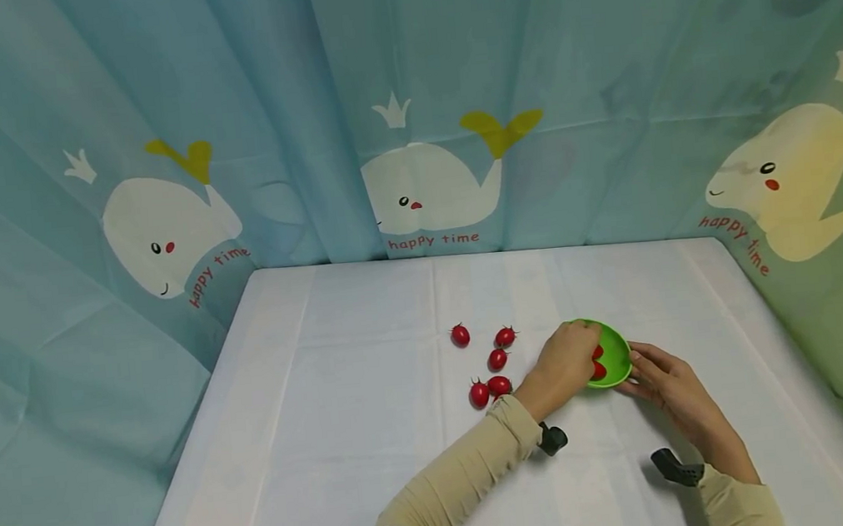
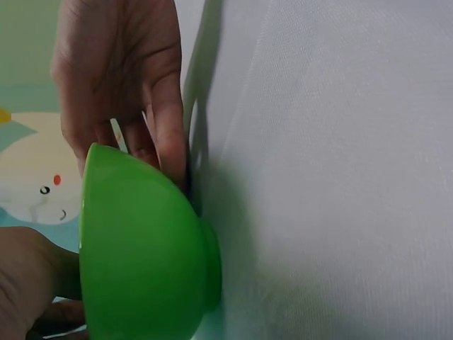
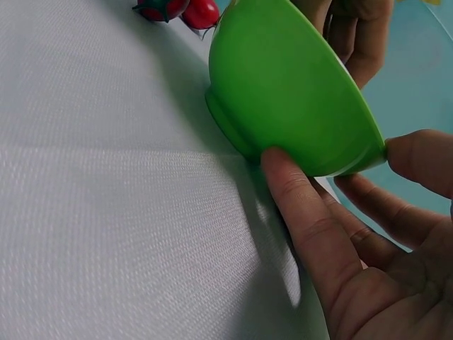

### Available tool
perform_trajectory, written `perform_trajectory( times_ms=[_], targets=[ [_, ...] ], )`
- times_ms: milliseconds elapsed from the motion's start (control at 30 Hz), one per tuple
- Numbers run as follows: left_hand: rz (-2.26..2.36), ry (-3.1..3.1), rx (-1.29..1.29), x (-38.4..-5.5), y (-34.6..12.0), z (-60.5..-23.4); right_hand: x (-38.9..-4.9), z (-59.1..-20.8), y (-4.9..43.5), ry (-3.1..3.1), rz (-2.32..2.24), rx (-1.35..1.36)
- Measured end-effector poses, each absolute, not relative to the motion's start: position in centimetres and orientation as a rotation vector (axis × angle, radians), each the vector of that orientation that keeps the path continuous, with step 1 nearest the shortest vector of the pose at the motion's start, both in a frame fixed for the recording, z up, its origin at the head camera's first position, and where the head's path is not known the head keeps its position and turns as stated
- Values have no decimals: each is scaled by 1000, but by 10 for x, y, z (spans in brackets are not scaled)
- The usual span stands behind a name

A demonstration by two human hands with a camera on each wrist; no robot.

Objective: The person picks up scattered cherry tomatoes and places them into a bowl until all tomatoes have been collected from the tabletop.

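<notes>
A green bowl (image 1: 614, 355) stands upright on the white table, with red cherry tomatoes (image 1: 598, 370) inside. My right hand (image 1: 669, 387) holds the bowl's right side. In the right wrist view its thumb (image 3: 425, 159) lies at the rim and a finger (image 3: 304, 202) touches near the base. From the left, my left hand (image 1: 567, 363) reaches over the rim with its fingers down inside the bowl. Those fingertips are hidden, so whether they hold a tomato does not show. Several more cherry tomatoes (image 1: 498, 360) lie left of the bowl, near my left forearm.
The white-covered table (image 1: 357, 385) extends left and in front of the bowl. Behind and beside it hangs a blue-green curtain (image 1: 289, 124) with whale prints. A black wrist device (image 1: 676, 468) is on the right wrist, another (image 1: 553, 438) on the left.
</notes>
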State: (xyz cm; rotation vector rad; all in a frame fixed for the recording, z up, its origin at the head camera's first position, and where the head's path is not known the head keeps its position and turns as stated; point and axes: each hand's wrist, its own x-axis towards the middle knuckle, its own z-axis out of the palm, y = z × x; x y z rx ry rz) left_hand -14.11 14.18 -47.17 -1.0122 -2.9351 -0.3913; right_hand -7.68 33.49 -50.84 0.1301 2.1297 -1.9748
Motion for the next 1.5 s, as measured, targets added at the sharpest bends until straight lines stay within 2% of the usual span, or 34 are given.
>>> perform_trajectory(
  times_ms=[700,1067,1500],
  targets=[
    [-1212,-2666,-1064,-134,75,-466,-77,-506,333,2198,-1897,169],
    [-1383,-2657,-1209,-141,29,-478,-76,-509,333,2187,-1934,162],
    [-1520,-2648,-1025,-151,-17,-487,-75,-510,334,2151,-1988,150]
  ],
)
